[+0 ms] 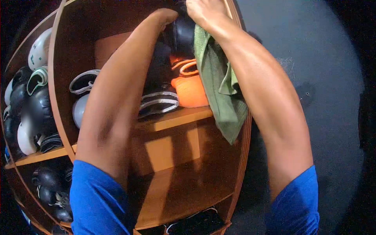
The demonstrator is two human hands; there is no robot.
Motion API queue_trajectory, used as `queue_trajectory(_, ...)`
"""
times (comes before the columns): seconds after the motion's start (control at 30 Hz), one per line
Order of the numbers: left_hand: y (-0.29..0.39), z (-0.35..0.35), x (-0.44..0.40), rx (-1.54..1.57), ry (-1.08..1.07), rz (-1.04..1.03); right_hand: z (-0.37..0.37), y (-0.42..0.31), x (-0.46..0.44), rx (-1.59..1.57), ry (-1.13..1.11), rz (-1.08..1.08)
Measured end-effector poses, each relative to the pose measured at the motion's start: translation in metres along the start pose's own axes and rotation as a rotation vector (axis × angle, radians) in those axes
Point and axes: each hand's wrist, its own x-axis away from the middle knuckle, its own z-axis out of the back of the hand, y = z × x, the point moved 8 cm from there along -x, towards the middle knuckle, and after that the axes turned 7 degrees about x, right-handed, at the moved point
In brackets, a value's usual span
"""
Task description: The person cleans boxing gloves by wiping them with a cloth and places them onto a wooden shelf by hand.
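Observation:
Both my arms reach up to the upper part of a wooden shelf. My left hand (166, 16) is beside the left side of a shiny black padded item (184, 35), which looks like a boxing glove; its fingers are mostly hidden. At the top edge of the view my right hand (205, 12) is closed, its fingers curled by the top of that black item. What it grips is cut off. A green cloth (219, 82) hangs below my right wrist, draped over the shelf's edge. An orange boxing glove (190, 91) sits below the black item, partly behind the cloth.
Black items with white trim (159, 102) lie on the same shelf board (172, 119). In the left compartment are several black and white gloves (39, 49). A dark item (197, 223) lies at the bottom. A dark grey wall (325, 98) stands to the right.

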Motion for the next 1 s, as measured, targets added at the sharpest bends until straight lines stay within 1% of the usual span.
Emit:
queue_trajectory(0.03,0.000,0.004,-0.021,-0.088,0.105,-0.098,0.001,-0.001,0.000,0.011,0.030,0.005)
queue_trajectory(0.07,0.000,0.003,-0.031,-0.123,0.163,-0.131,0.001,-0.004,-0.001,0.021,0.059,0.012)
queue_trajectory(0.1,0.003,0.002,-0.023,-0.103,0.143,-0.118,-0.002,-0.003,-0.002,0.027,0.040,-0.011)
queue_trajectory(0.13,0.004,0.000,-0.004,-0.044,0.073,-0.080,-0.003,-0.004,-0.002,0.031,0.027,-0.010)
queue_trajectory(0.2,0.005,0.000,0.044,0.079,-0.074,-0.006,-0.003,-0.016,-0.002,0.041,-0.010,0.193)
queue_trajectory(0.23,0.009,0.001,0.060,0.097,-0.137,0.011,-0.002,-0.020,-0.003,0.074,-0.040,0.232)
queue_trajectory(0.3,0.007,0.001,0.052,0.111,-0.200,0.008,-0.017,-0.026,-0.015,0.057,-0.058,0.185)
queue_trajectory(0.33,-0.005,-0.007,0.032,0.067,-0.251,0.030,-0.008,-0.032,-0.016,0.026,-0.068,0.154)
queue_trajectory(0.37,-0.018,-0.013,0.012,0.022,-0.296,0.055,-0.005,-0.042,-0.012,0.265,-0.129,0.097)
queue_trajectory(0.43,-0.052,-0.021,-0.046,0.026,-0.289,0.029,-0.003,-0.048,-0.007,0.408,-0.122,0.053)
queue_trajectory(0.47,-0.051,-0.019,-0.045,-0.004,-0.320,0.003,-0.001,-0.051,-0.004,0.479,-0.122,0.031)
queue_trajectory(0.53,-0.048,-0.015,-0.040,-0.063,-0.378,-0.052,-0.011,-0.044,-0.004,0.083,0.007,0.155)
queue_trajectory(0.57,-0.047,-0.010,-0.039,-0.215,-0.328,-0.072,-0.006,-0.040,0.000,0.026,0.071,0.136)
queue_trajectory(0.6,-0.046,-0.007,-0.039,-0.369,-0.280,-0.092,-0.008,-0.038,0.001,0.026,0.072,0.134)
queue_trajectory(0.63,-0.046,-0.006,-0.039,-0.371,-0.284,-0.096,-0.004,-0.033,0.006,0.019,0.041,0.118)
queue_trajectory(0.7,-0.048,-0.013,-0.030,-0.256,-0.403,-0.131,0.002,-0.024,0.017,0.006,-0.003,0.095)
queue_trajectory(0.73,-0.041,-0.015,-0.016,-0.261,-0.409,-0.130,0.006,-0.020,0.021,-0.069,0.006,0.105)
queue_trajectory(0.77,-0.035,-0.015,-0.003,-0.041,-0.358,-0.045,0.011,-0.017,0.025,-0.141,0.015,0.116)
queue_trajectory(0.8,-0.032,-0.012,0.006,0.178,-0.303,0.041,0.021,-0.016,0.029,-0.143,0.012,0.113)
queue_trajectory(0.83,-0.029,-0.009,0.009,0.175,-0.306,0.040,0.033,-0.007,0.034,-0.082,-0.004,-0.025)
queue_trajectory(0.87,-0.028,-0.002,0.011,0.293,-0.264,0.087,0.038,-0.008,0.039,-0.083,-0.151,-0.032)
queue_trajectory(0.93,-0.031,0.005,0.011,0.414,-0.210,0.136,0.051,-0.012,0.056,-0.073,-0.449,-0.043)
queue_trajectory(0.97,-0.024,-0.001,0.008,0.651,-0.260,0.054,0.059,-0.024,0.067,-0.018,-0.452,0.049)
queue_trajectory(1.0,-0.018,-0.004,0.016,0.768,-0.285,0.018,0.061,-0.030,0.074,0.006,-0.460,0.097)
